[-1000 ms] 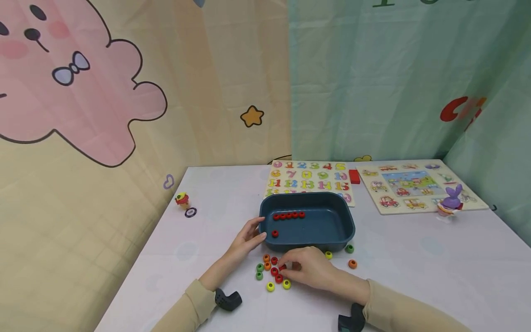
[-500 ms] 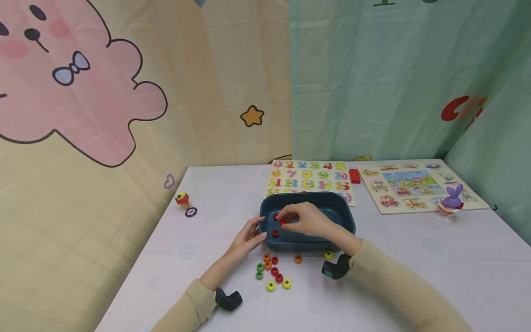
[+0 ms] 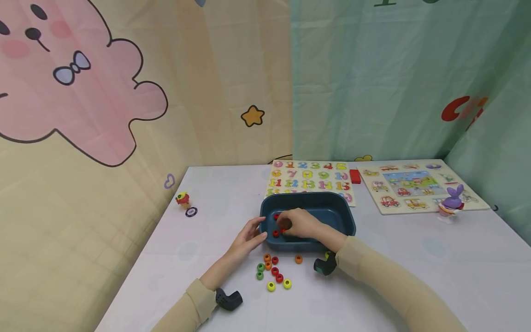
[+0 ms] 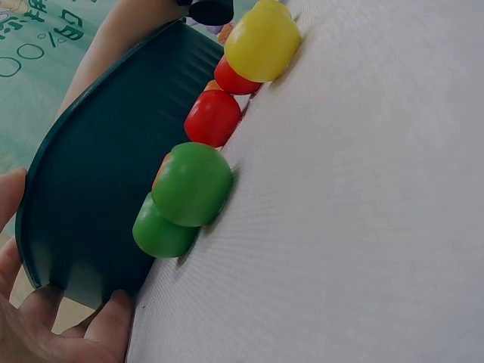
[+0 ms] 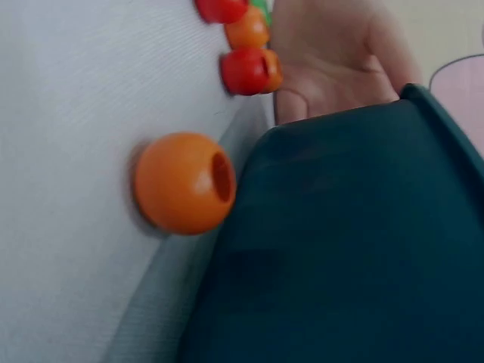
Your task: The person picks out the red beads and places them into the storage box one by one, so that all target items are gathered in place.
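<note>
A dark blue rectangular tub stands on the table. My left hand rests against its left end, fingers at the rim and thumb near the front corner; the left wrist view shows those fingertips touching the wall. My right hand is inside the tub, pinching a red bead between thumb and fingertips, close beside another red bead on the tub floor. A further red bead shows behind; the rest of that back row is hidden by my right hand.
Before the tub lie several loose beads: red, orange, green and yellow. Behind it are a number puzzle board and a picture puzzle board. Small toys stand left and right.
My right hand has carried the red bead from the pile up into the tub, then brought it lower, nearer the front red bead. The left hand has stayed in place.
</note>
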A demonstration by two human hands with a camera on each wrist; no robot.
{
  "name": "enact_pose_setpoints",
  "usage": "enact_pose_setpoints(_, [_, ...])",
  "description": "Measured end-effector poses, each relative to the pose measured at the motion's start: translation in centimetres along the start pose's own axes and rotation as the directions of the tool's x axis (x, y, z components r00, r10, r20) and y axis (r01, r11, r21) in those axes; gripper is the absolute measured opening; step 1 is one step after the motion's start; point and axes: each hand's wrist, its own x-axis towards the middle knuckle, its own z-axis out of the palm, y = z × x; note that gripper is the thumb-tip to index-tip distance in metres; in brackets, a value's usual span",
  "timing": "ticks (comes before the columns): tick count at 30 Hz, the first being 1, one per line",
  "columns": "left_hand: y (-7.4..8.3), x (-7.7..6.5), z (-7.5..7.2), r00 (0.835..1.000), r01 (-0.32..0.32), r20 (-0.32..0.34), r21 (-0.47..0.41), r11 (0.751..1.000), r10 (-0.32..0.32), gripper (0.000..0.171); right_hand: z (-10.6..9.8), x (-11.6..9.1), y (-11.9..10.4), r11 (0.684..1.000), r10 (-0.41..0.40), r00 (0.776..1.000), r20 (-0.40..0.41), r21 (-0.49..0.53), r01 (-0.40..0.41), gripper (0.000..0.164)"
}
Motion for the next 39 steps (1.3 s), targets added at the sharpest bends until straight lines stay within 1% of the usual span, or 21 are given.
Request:
enact_pose_setpoints(5, [0.0,0.0,-0.1,1.0,0.002,0.0,0.001,1.0,-0.002,0.053,0.3,0.0,0.1,1.0,-0.002,1.0,0.005,-0.015,0.002,0.026])
enact_pose_setpoints(10, [-0.1,0.0,-0.1,1.0,0.009,-0.003,0.012,1.0,-0.009,0.051,0.3,-0.1,0.0,1.0,0.005,1.0,-0.006,0.003,-0.005,0.027])
enact_pose_setpoints(15, [0.0,0.0,0.0,1.0,0.014,0.008,-0.002,1.0,-0.014,0.051,-0.2,-0.5,-0.1,0.999,0.017,1.0,-0.023,0.041,-0.016,0.031])
enact_pose_setpoints(16, [0.1,0.0,0.0,1.0,0.014,0.013,-0.004,1.0,-0.014,0.052,-0.3,-0.6,-0.1,0.999,0.02,0.999,-0.031,0.05,-0.018,0.032])
enact_pose_setpoints(20, [1.4,-0.6,0.3,1.0,0.008,0.031,0.006,1.0,-0.008,0.054,-1.2,-1.3,-0.5,0.994,0.021,0.996,-0.085,0.113,-0.012,0.032])
enact_pose_setpoints(23, [2.3,-0.9,0.5,0.999,0.006,0.038,0.01,1.0,-0.006,0.055,-1.9,-2.1,-1.1,0.989,-0.005,0.99,-0.142,0.147,0.026,0.029])
enact_pose_setpoints(26, [2.6,-1.0,0.6,0.999,0.014,0.041,0.005,1.0,-0.014,0.054,-2.5,-3.2,-1.9,0.986,-0.042,0.979,-0.201,0.152,0.073,0.026])
enact_pose_setpoints(29, [2.7,-1.1,0.6,0.999,0.015,0.039,0.008,1.0,-0.016,0.054,-2.7,-4.4,-2.7,0.982,-0.085,0.969,-0.233,0.145,0.121,0.024])
enact_pose_setpoints(33, [2.8,-1.1,0.6,0.999,0.01,0.04,0.006,1.0,-0.011,0.054,-2.4,-5.9,-3.7,0.975,-0.133,0.966,-0.223,0.145,0.168,0.022])
enact_pose_setpoints(35, [2.8,-1.1,0.6,0.999,0.006,0.044,0.006,1.0,-0.006,0.054,-1.9,-6.5,-4.1,0.969,-0.148,0.968,-0.201,0.168,0.182,0.022])
enact_pose_setpoints(39, [2.8,-1.1,0.5,0.999,-0.001,0.047,0.007,1.0,0.0,0.053,-0.5,-7.3,-4.6,0.959,-0.147,0.981,-0.129,0.223,0.174,0.022])
